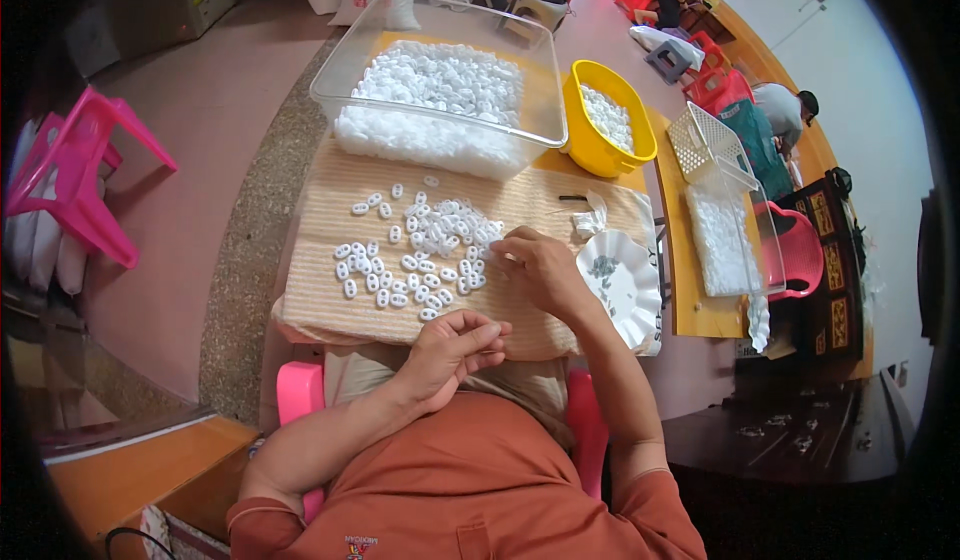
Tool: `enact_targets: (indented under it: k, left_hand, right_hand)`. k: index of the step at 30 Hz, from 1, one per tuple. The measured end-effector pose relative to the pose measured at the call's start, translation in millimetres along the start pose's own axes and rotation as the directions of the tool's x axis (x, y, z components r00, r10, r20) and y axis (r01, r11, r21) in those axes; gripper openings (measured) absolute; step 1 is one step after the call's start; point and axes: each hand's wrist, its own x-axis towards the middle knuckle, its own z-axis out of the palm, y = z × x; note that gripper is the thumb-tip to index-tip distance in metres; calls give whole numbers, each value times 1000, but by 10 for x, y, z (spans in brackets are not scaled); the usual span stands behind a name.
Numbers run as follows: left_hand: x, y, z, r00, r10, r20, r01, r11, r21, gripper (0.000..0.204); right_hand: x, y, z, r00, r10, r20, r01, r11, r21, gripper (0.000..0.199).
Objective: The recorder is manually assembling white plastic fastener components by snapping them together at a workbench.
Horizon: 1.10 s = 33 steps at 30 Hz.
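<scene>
Many small white oval plastic pieces [388, 280], each with two dark-looking holes, lie loose on a striped beige cloth [320, 200]. Behind them is a heap of smaller, clearer white pieces [450, 222]. My right hand [543, 272] reaches to the right edge of this heap, fingers bent together at its outermost pieces; what sits between the fingertips is hidden. Close to the cloth's front edge, my left hand [455, 355] is closed, thumb pressed against the fingers. Whatever it pinches is too small to make out.
A clear plastic bin [545, 125] of white pieces stands behind the cloth, beside a yellow tub [642, 150]. A fluted white dish [625, 305] lies at right, near a crumpled white wrapper [590, 220]. Pink chair [95, 175] at left; people sit in the background.
</scene>
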Motion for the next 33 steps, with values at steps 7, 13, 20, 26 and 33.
enact_targets:
  k: [7, 13, 20, 26, 33]
  left_hand:
    - [1, 23, 1, 1000, -5, -8, 5, 1000, 2, 7]
    - [7, 27, 17, 1000, -9, -24, 10, 1000, 6, 7]
    - [-11, 8, 15, 999, -6, -33, 7, 1000, 18, 8]
    - [4, -15, 0, 1000, -8, -5, 8, 999, 31, 11]
    - [-3, -8, 18, 999, -4, -32, 5, 999, 37, 8]
  right_hand:
    - [47, 24, 105, 989, 104, -104, -110, 993, -47, 16]
    - [82, 19, 94, 991, 91, -97, -99, 992, -76, 16]
    - [91, 3, 91, 993, 102, -53, -107, 989, -100, 12]
    - [48, 38, 123, 992, 103, -73, -109, 990, -87, 12]
    - [75, -35, 159, 981, 114, -160, -129, 988, -87, 16]
